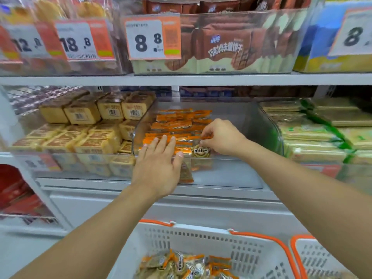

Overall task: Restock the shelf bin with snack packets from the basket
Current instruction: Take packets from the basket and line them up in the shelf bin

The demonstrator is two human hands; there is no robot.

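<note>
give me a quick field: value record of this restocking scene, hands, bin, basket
left hand: open, fingers flat on the orange packets
right hand: pinching one packet at the front of the row
bin: clear, packets fill its left part only
basket: white, orange rim, below shelf, packets left inside

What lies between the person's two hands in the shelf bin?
In the head view, orange snack packets fill the gap between the left hand and the right hand, inside the clear shelf bin. The right hand pinches one packet.
</note>
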